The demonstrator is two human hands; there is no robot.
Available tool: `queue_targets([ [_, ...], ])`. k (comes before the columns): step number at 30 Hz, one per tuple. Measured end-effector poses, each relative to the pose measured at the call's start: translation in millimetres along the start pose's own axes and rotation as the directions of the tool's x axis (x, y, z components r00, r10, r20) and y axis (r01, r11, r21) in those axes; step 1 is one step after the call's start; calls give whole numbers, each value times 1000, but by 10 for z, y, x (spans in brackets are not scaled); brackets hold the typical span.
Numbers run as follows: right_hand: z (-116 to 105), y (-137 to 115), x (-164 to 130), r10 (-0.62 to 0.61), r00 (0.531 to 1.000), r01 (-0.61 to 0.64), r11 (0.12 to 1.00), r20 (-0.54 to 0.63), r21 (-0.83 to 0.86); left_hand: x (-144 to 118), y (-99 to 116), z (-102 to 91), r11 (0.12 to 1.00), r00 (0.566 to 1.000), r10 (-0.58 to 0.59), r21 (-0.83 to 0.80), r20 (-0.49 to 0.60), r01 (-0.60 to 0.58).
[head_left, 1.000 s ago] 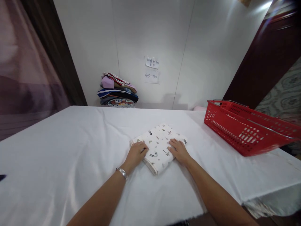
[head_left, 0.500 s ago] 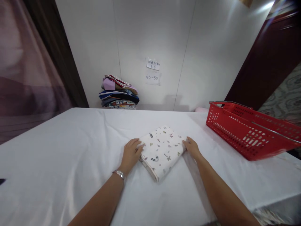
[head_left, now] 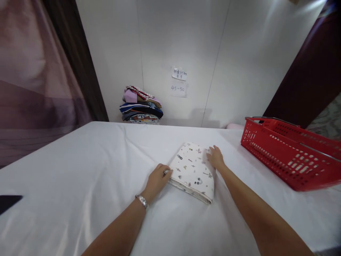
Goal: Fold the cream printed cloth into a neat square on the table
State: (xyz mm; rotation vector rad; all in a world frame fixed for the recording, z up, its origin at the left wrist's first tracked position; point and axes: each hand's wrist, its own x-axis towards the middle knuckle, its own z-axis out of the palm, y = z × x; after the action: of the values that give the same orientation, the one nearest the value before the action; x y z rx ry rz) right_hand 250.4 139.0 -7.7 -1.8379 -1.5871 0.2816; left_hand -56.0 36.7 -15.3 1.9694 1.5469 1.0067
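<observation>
A folded white cloth (head_left: 190, 167) with a small grey, brown and green print of leaves and palms lies flat on the white-covered table (head_left: 87, 185). Its stacked layers show along the near edge. My left hand (head_left: 159, 177), with a silver bracelet at the wrist, pinches the cloth's near left corner, the thumb on top and some fingers hidden. Along the far right edge, my right hand (head_left: 216, 157) touches the cloth with its fingers stretched out and apart.
On the right of the table stands a red plastic basket (head_left: 282, 153) with metal handles. A stack of folded fabrics (head_left: 141, 106) sits at the back by the wall, left of paper notes (head_left: 179, 83). A dark flat object (head_left: 9, 202) shows at the left edge.
The cloth has turned counterclockwise, its near corner swinging to the right. My hands moved with it, and the right one's fingers have spread. The whole view has shifted slightly left.
</observation>
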Motion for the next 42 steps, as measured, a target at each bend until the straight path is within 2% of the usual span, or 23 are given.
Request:
queue_targets([
  [3,194,-313,-324,-179,974,184,983,139,-23,16,-15,1,1000,1000,-5,-2,-6,5],
  [4,247,-407,-441,-262,934,283,958,245,-55,23,-19,4,1000,1000,-10,2,-8,10],
  [6,309,-565,-645,-367,811,449,890,456,-82,32,-23,10,1000,1000,-24,8,-10,24],
  [7,316,-628,-721,-371,765,488,868,526,-97,35,-22,12,999,999,-31,9,-10,31],
  [8,311,-682,-779,-356,739,499,859,572,-111,38,-21,12,999,999,-37,7,-11,37],
  [11,269,-805,-881,-284,759,448,881,586,-155,44,-19,1,999,999,-38,2,-11,38],
  [13,253,-857,-931,-299,759,449,883,579,-133,44,-8,-13,999,999,-36,6,-6,36],
  [16,227,-867,-999,-360,706,495,867,610,-61,11,57,-13,998,999,-54,22,4,54],
  [19,122,-780,-1022,-364,669,451,892,648,34,-71,179,26,999,997,-34,25,70,32],
  [21,19,-705,-1019,-365,670,390,914,646,112,-120,251,50,1000,987,7,0,162,-7],
  [23,-65,-663,-1028,-388,701,374,915,599,155,-135,274,54,998,963,19,-60,267,-3],
  [25,-95,-680,-1073,-411,745,408,904,526,130,-109,241,41,987,935,-15,-147,354,72],
  [27,-73,-749,-1162,-411,783,434,899,466,64,-64,173,29,960,916,-76,-218,394,173],
  [30,-5,-888,-1351,-393,811,433,901,433,7,-14,87,38,926,912,-162,-262,376,272],
  [36,64,-1029,-1668,-445,797,490,872,407,-7,-39,102,77,936,928,-171,-240,330,258],
  [39,102,-1031,-1753,-489,796,525,851,356,-5,-63,153,97,953,939,-196,-171,284,250],
  [42,106,-1024,-1779,-516,792,537,843,327,29,-81,211,128,974,953,-216,-18,211,225],
])
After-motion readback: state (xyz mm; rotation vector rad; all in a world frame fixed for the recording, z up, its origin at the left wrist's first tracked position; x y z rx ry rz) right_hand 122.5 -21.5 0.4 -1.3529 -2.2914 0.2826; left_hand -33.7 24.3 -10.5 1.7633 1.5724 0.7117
